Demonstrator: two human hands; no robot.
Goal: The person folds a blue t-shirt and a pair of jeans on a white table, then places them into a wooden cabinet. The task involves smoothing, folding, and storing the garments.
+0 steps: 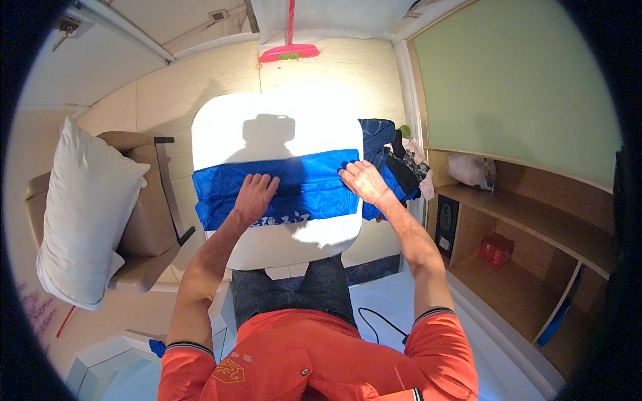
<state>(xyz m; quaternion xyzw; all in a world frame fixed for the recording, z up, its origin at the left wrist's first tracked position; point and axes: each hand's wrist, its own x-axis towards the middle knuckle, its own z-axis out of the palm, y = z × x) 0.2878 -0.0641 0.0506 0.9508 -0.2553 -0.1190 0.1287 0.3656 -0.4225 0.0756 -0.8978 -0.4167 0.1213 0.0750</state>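
A blue cloth [311, 188] lies folded in a wide band across a white table with rounded corners [225, 123]. White printed writing shows along its near edge, and a crease runs lengthwise through the middle. My left hand [257, 195] rests palm down on the left half of the cloth, its fingers slightly apart. At the right end, my right hand [365, 179] has its thumb and curled fingers on the cloth, where the fabric bunches a little. Shadows of my head and left arm fall over the table and cloth.
Right of the table is a pile of clothes [396, 160], beside a wooden shelf unit [521, 210] holding a red box [496, 249]. On the left, a white pillow [90, 215] leans on a brown chair [150, 200]. A pink broom [289, 51] stands beyond the table.
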